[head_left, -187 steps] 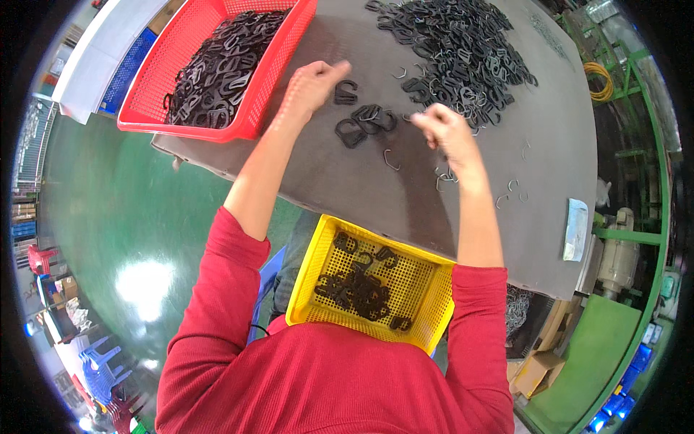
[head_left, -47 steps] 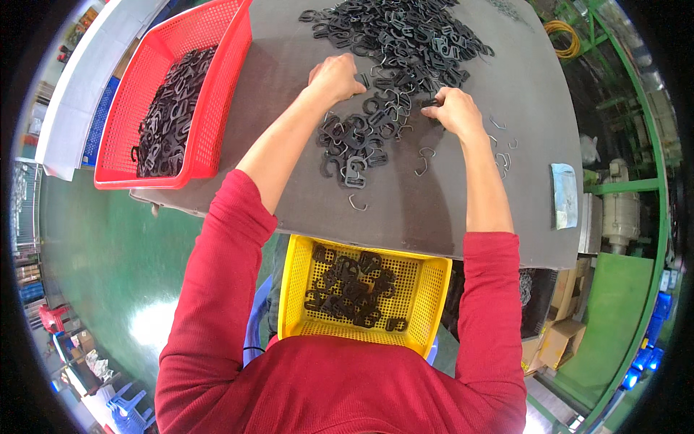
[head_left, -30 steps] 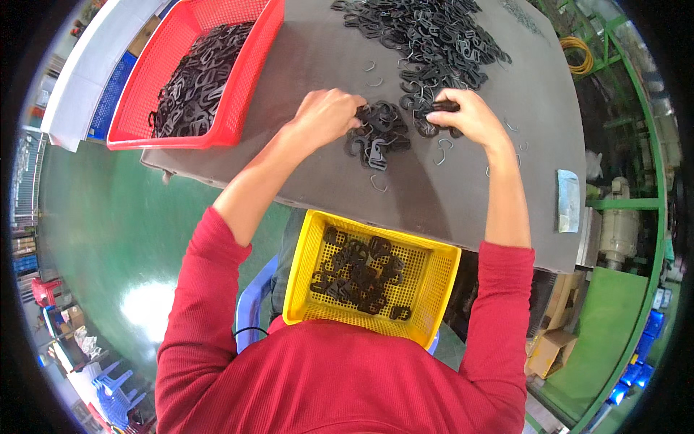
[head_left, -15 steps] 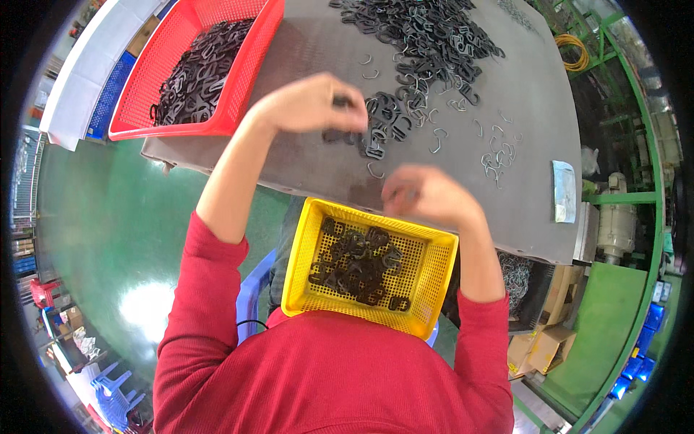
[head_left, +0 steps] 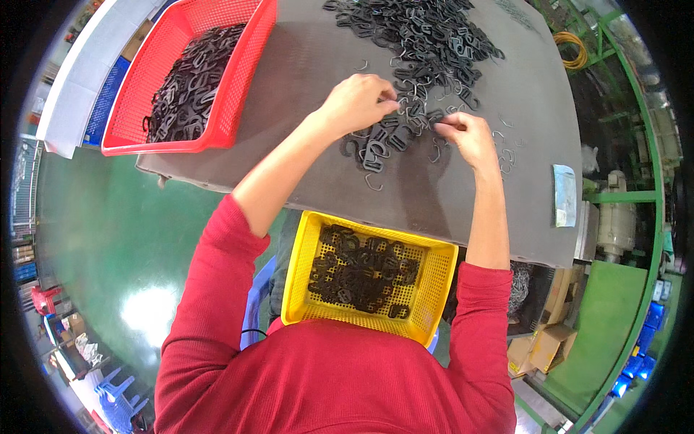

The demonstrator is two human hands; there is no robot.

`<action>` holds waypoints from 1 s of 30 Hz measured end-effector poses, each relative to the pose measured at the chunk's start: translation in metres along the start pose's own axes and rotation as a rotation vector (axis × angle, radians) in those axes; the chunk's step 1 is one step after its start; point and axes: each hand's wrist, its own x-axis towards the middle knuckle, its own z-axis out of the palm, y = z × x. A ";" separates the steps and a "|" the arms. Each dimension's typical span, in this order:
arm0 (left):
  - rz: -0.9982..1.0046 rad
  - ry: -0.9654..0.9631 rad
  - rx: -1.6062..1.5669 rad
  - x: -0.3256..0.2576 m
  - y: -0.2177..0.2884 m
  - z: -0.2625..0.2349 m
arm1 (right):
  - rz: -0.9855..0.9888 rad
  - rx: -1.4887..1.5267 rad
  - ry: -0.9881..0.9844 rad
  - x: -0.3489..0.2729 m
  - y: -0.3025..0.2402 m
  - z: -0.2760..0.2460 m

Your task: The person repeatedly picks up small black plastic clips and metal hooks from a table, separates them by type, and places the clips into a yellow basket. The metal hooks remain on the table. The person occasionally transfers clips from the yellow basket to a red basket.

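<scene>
Both my hands work at the near edge of a pile of black plastic hooks [head_left: 426, 43] on the grey table [head_left: 303, 87]. My left hand [head_left: 358, 105] has its thumb and fingers pinched together beside the pile; what they hold, if anything, is too small to make out. Across from it, my right hand [head_left: 470, 137] pinches a dark plastic hook [head_left: 435, 117] between thumb and fingertips. Below the hands lies a loose cluster of black hooks [head_left: 383, 141], with thin metal hooks [head_left: 416, 112] mixed in. On my lap rests a yellow basket [head_left: 298, 271] with black hooks inside.
A red basket [head_left: 235, 94] full of black pieces stands at the table's left. More metal hooks [head_left: 508, 155] lie scattered on the right, near a pale blue packet [head_left: 564, 195]. Cardboard boxes [head_left: 553, 347] sit below the table's right side.
Both hands have moved from above the table's near edge out to the pile, the right one going farther. The yellow basket holds more black hooks than before.
</scene>
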 end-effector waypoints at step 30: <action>-0.388 0.011 -0.805 0.021 -0.067 -0.028 | 0.175 1.012 -0.166 -0.002 0.003 0.018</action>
